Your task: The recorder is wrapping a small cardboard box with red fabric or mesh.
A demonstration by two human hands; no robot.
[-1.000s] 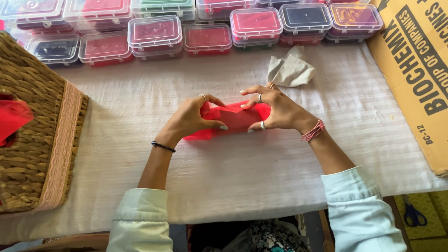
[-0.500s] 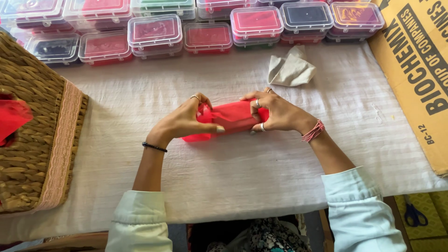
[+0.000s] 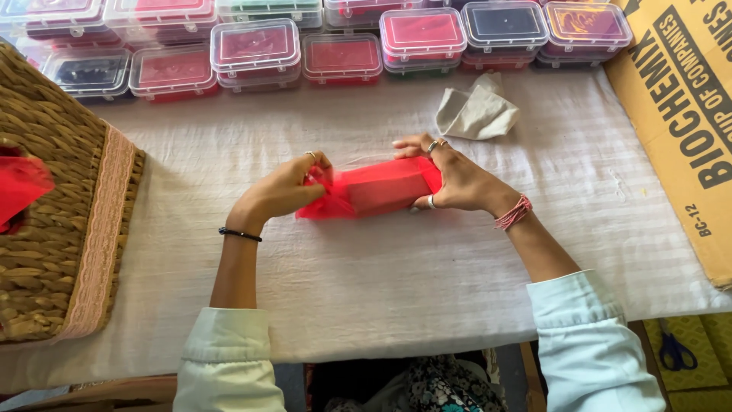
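A white cloth-covered table [image 3: 381, 305] is filling the view from the head camera, with a brown cardboard box [image 3: 686, 114] lying along its right edge and a woven basket [image 3: 53, 229], trimmed with a pale lace band, sitting at its left edge. Rows of clear-lidded plastic boxes [image 3: 255, 53], holding red, dark and green contents, are lining the far edge of the table. At the middle of the table a red sheer pouch [image 3: 377, 187] is lying flat on the cloth, stretched over a block-shaped item inside it. The left hand [image 3: 286, 191], a black band on its wrist, is pinching the gathered left end of the pouch, fingers curled tight around the bunched fabric. The right hand [image 3: 461, 179], wearing rings and a pink thread bracelet, is pressing against the pouch's right end with fingers partly spread over its top and thumb underneath. A crumpled grey cloth [image 3: 476, 113] is lying just beyond the right hand, near the far edge. Blue-handled scissors [image 3: 673, 349] are showing below the table's near right corner
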